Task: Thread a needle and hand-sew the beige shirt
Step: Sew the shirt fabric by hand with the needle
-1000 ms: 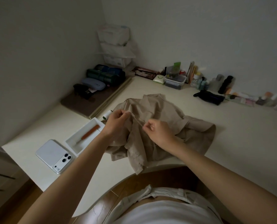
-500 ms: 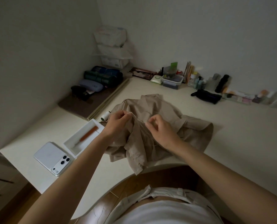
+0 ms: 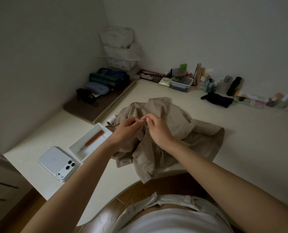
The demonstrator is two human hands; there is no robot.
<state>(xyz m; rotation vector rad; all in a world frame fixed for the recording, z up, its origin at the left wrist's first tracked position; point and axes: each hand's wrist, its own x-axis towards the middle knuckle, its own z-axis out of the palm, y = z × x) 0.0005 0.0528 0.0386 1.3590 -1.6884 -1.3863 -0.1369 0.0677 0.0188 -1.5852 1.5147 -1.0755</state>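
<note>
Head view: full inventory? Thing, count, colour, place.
beige cloth shirt: 1, beige, crumpled mid-desk
white thread spool: 1, white, left of shirt
white rectangular tray: 1, white, beside spool
orange-handled tool: 1, orange, in tray
white smartphone: 1, white, face down left of tray
black fabric pouch: 1, black, back right
small bottles: count unclear, mixed, back wall
left hand: 1, pinch grip on shirt fold
right hand: 1, pinch grip at same fold; needle not discernible

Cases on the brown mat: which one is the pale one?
The smooth oval grey-blue case, lying between the black pouch in front of it and the dark green roll behind it. The others are all dark.
</note>
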